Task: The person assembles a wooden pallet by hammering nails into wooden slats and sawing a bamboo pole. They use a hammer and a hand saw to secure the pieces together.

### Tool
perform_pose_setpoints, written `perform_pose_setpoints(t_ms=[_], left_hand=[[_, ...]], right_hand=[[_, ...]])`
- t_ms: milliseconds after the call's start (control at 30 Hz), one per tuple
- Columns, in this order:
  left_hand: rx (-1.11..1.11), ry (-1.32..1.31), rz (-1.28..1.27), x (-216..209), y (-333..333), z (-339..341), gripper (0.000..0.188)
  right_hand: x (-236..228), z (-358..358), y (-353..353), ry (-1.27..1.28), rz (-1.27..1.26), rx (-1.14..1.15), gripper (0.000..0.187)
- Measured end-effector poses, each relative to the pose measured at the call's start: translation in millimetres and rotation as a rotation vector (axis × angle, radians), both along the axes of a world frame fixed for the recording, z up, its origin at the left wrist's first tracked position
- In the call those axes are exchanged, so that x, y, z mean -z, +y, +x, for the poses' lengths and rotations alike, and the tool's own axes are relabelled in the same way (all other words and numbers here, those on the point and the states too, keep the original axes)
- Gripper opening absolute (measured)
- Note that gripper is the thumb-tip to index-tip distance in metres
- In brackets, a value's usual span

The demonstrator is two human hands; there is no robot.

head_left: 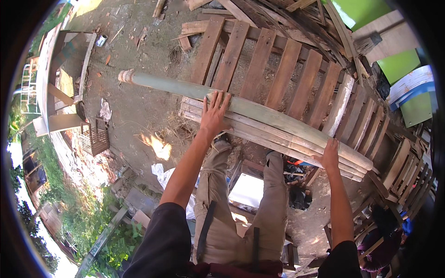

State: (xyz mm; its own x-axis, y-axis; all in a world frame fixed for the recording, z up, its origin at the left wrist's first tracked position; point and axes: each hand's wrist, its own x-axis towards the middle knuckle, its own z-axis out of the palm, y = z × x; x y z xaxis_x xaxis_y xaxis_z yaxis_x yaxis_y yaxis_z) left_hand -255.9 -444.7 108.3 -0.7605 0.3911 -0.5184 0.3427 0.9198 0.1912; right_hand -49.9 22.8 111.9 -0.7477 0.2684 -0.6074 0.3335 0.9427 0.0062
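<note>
A long grey-green bamboo pole lies slantwise in front of me, from upper left to lower right. Along its near side run several pale bamboo lengths. My left hand rests on top of the pole near its middle, fingers stretched and apart, thumb toward the pale lengths. Further right, my right hand bends over the pole's near edge, its fingers together on the pole and its thumb out to the side over the pale lengths. The undersides of pole and lengths are hidden.
A slatted wooden pallet lies just beyond the pole, with scrap planks heaped behind it. Between my legs is a white panel. A crate stands on the dirt at left. Another person is at lower right.
</note>
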Motion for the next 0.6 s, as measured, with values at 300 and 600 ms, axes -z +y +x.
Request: perform_pose_setpoints(t_ms=[300, 600], left_hand=[[-0.036, 0.052, 0.044, 7.5, 0.5, 7.0, 0.133], [-0.015, 0.013, -0.01, 5.5, -0.6, 2.5, 0.132]], right_hand=[[-2.9, -42.8, -29.9, -0.397, 0.114, 0.13, 0.121], [-24.6, -94.3, -237.1, 0.168, -0.237, -0.09, 0.089]])
